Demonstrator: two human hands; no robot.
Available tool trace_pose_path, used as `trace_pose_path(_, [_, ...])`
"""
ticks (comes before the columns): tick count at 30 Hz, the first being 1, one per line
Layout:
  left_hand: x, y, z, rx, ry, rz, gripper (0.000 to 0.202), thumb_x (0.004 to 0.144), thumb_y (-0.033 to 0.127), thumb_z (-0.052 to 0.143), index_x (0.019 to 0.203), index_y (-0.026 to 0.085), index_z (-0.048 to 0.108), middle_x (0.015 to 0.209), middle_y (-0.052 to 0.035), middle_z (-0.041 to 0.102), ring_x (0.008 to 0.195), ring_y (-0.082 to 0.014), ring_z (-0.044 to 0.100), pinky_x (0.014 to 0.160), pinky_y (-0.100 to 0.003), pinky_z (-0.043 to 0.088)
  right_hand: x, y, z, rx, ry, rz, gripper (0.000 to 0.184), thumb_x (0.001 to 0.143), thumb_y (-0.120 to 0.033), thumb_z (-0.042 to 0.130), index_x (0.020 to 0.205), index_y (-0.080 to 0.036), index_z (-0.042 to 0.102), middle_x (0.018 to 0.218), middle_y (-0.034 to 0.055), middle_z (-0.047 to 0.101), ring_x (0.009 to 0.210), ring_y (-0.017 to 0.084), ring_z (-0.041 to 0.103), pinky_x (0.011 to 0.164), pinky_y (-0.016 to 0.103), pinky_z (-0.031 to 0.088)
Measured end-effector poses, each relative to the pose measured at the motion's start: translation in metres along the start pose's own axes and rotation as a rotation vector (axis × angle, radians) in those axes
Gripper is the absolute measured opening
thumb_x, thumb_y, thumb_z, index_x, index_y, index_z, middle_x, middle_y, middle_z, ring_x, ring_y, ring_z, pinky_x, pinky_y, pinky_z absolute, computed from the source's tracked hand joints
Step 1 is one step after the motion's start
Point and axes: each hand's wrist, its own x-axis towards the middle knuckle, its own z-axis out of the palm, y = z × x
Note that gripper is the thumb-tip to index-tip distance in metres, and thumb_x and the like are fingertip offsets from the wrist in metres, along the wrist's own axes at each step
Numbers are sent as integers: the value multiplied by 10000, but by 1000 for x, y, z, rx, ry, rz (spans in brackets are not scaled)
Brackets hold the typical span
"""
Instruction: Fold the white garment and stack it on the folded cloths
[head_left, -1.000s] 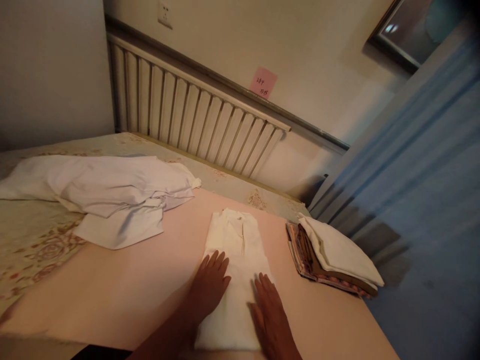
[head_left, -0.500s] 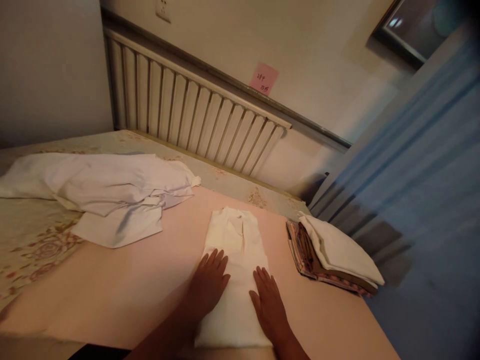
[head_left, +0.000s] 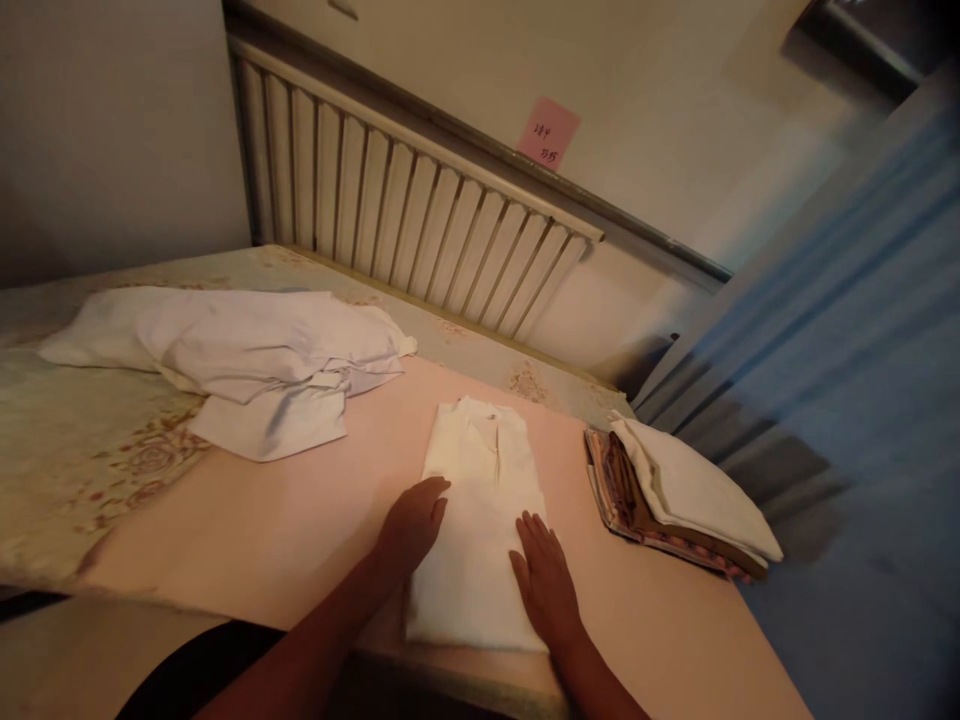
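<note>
A white shirt (head_left: 480, 540), folded into a long rectangle with its neckline at the far end, lies in front of me on a pink sheet (head_left: 300, 530). At the shirt's left edge is my left hand (head_left: 411, 525), turned on its side. Its fingers are close together and point right over the fabric, with the thumb a little apart; nothing shows in its grasp. My right hand (head_left: 547, 585) rests flat along the right edge, fingers stretched out and thumb toward the shirt's middle.
Loose white clothes (head_left: 255, 345) are heaped on the left, partly on a flowered cover (head_left: 142, 460). To the right sits a stack of folded clothes (head_left: 690, 500), white on top, beside a blue curtain (head_left: 862, 450). Behind stands a radiator (head_left: 405, 200).
My left hand has turned from lying flat to a sideways pose at the shirt's left edge. My right hand stays flat on the right edge. The view has shifted slightly.
</note>
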Motion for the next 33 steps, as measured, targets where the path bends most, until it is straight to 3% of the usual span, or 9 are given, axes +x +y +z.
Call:
trace_pose_path(5, [-8, 11, -31, -107, 55, -191, 306, 887, 217, 409, 1048, 187, 666, 1041, -57, 726, 981, -191, 675, 897, -373, 548, 0, -1, 0, 5, -10, 11, 460, 992, -361, 390, 1415, -194, 454, 1466, 93, 460, 1393, 264, 368, 1128, 513, 342])
trace_pose_path(8, [-25, 19, -39, -57, 89, -157, 302, 887, 217, 416, 1059, 183, 661, 1070, -63, 713, 1013, -193, 662, 923, -375, 540, 0, -2, -2, -1, -19, 17, 458, 995, -372, 385, 1405, -187, 466, 1468, 93, 458, 1397, 263, 361, 1130, 507, 336])
trace_pose_path(12, [-57, 30, -37, 52, 123, -10, 324, 919, 254, 438, 1175, 190, 627, 1196, -78, 674, 1132, -192, 615, 989, -360, 509, 1, -4, -2, -9, -18, 29, 455, 996, -373, 378, 1383, -161, 490, 1459, 101, 469, 1393, 267, 368, 1135, 500, 323])
trace_pose_path(18, [-90, 38, -24, 310, -74, 227, 444, 938, 273, 457, 1379, 235, 488, 1450, -61, 504, 1357, -227, 434, 1069, -416, 436, 1, -3, 2, 34, 51, 23, 432, 990, -358, 401, 1370, -181, 503, 1450, 99, 483, 1381, 279, 386, 1128, 510, 320])
trace_pose_path(23, [-94, 29, -18, 432, -161, 215, 430, 952, 246, 410, 1371, 237, 503, 1434, -54, 522, 1346, -230, 452, 1058, -450, 435, -1, -2, 7, 81, 108, 16, 422, 976, -349, 438, 1360, -195, 516, 1432, 105, 503, 1366, 296, 408, 1110, 532, 341])
trace_pose_path(27, [-90, 26, -30, 402, -174, 225, 457, 959, 327, 428, 1407, 240, 466, 1432, -70, 521, 1344, -217, 456, 1050, -417, 454, -1, 1, 9, 140, 153, 6, 420, 975, -352, 440, 1357, -199, 523, 1410, 100, 529, 1361, 277, 418, 1117, 521, 341])
trace_pose_path(33, [-100, 34, -57, 380, -291, 351, 668, 899, 428, 545, 1499, 269, 297, 1531, -71, 375, 1410, -256, 354, 1096, -462, 413, -16, 12, -3, 261, 138, 14, 487, 968, -412, 442, 1415, -222, 464, 1395, 82, 546, 1328, 261, 465, 1073, 481, 424])
